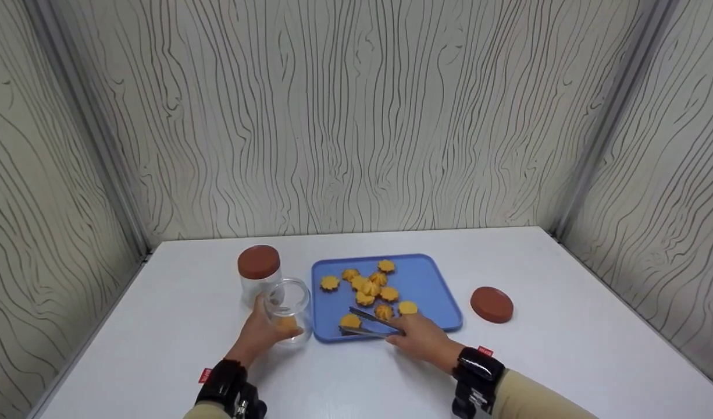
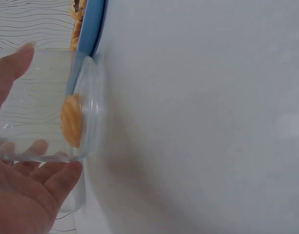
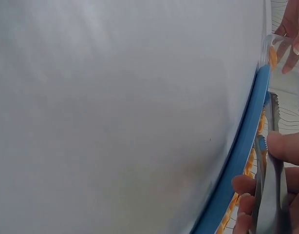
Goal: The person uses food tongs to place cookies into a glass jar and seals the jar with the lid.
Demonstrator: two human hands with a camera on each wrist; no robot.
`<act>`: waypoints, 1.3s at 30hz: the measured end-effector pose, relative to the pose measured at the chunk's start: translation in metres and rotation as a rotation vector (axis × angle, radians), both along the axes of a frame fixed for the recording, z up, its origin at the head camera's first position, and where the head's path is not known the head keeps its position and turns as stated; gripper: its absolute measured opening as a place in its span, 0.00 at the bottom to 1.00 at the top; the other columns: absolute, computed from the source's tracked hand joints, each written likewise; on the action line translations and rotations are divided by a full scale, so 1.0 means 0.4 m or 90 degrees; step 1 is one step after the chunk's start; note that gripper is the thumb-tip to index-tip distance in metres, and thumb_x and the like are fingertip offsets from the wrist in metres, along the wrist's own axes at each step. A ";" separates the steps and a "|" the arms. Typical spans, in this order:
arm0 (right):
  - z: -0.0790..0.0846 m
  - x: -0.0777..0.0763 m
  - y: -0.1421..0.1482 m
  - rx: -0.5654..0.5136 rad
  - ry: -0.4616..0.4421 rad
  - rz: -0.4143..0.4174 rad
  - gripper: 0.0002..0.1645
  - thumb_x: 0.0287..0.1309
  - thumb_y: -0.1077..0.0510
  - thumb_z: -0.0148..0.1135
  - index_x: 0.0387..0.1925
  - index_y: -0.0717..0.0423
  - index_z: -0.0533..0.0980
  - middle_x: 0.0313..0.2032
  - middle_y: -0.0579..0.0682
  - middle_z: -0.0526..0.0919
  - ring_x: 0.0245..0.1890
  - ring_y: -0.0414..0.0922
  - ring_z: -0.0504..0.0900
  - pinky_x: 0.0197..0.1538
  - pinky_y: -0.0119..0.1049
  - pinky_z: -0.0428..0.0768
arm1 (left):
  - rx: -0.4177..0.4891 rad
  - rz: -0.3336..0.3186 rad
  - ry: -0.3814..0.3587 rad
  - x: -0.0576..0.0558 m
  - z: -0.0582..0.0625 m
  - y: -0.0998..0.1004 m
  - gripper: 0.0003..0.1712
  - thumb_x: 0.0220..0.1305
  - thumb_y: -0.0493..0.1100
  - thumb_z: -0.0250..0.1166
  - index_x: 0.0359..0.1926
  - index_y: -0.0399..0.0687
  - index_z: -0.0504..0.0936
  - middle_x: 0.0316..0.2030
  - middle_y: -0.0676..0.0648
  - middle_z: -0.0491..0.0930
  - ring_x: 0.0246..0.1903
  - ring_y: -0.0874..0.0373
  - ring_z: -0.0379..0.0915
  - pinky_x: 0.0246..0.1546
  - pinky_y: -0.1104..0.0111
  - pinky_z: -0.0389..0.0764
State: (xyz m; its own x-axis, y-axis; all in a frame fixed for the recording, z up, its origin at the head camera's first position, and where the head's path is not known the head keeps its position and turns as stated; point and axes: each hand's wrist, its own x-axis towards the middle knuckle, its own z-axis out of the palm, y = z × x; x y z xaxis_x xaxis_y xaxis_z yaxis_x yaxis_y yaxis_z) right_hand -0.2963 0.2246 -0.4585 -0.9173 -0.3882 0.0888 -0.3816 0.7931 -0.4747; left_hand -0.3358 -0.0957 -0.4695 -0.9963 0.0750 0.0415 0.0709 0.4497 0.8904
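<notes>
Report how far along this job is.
Looks done: one cookie is in the open jar. In hand: the left hand grips that jar; the right hand holds tongs, spread open at another cookie. Apparently left: the other cookies on the blue tray, and the loose lid.

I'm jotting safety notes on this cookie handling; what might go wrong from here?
The tongs in the right hand flank a cookie near the front edge of the tray; it may slip or crumble if squeezed hard. The open jar in the left hand is close beside the tray, so a bump might tip it.
</notes>
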 end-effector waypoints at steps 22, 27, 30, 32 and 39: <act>0.023 -0.001 0.006 -0.049 0.069 0.000 0.18 0.61 0.61 0.62 0.49 0.69 0.80 0.39 0.61 0.84 0.38 0.54 0.81 0.41 0.49 0.79 | -0.001 -0.007 0.012 -0.001 -0.003 -0.001 0.63 0.42 0.42 0.81 0.70 0.30 0.48 0.66 0.25 0.59 0.65 0.33 0.57 0.64 0.44 0.60; 0.039 -0.001 0.005 -0.050 0.076 -0.007 0.18 0.63 0.61 0.61 0.52 0.67 0.79 0.37 0.57 0.85 0.35 0.48 0.80 0.34 0.41 0.74 | 0.004 -0.008 0.007 -0.001 -0.002 -0.003 0.63 0.42 0.42 0.81 0.70 0.31 0.48 0.66 0.26 0.59 0.65 0.33 0.57 0.64 0.44 0.61; 0.045 0.003 0.005 -0.058 0.067 -0.011 0.17 0.64 0.61 0.60 0.51 0.67 0.79 0.40 0.57 0.85 0.39 0.51 0.81 0.37 0.43 0.76 | 0.005 -0.006 0.002 -0.001 -0.002 -0.004 0.62 0.43 0.42 0.81 0.70 0.31 0.48 0.66 0.26 0.59 0.64 0.34 0.58 0.64 0.44 0.61; 0.049 0.005 0.005 -0.065 0.063 -0.010 0.16 0.65 0.60 0.59 0.50 0.66 0.80 0.41 0.57 0.84 0.41 0.53 0.81 0.40 0.45 0.77 | 0.006 -0.005 0.002 -0.001 -0.001 -0.003 0.62 0.43 0.42 0.81 0.70 0.31 0.48 0.66 0.26 0.59 0.64 0.34 0.58 0.63 0.44 0.61; 0.059 0.010 0.008 -0.099 0.065 0.012 0.11 0.67 0.61 0.57 0.43 0.63 0.81 0.36 0.53 0.83 0.30 0.45 0.75 0.32 0.38 0.70 | 0.032 -0.012 0.001 0.006 0.001 0.000 0.63 0.44 0.43 0.80 0.70 0.32 0.47 0.67 0.26 0.57 0.67 0.33 0.53 0.65 0.43 0.57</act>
State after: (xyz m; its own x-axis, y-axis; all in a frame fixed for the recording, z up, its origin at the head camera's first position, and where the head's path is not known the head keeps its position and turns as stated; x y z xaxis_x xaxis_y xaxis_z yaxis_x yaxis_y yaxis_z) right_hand -0.2924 0.2278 -0.4349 -0.8927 -0.3800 0.2422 -0.4491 0.7047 -0.5493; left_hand -0.3333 -0.0956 -0.4690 -0.9946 0.0923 0.0466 0.0801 0.4033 0.9115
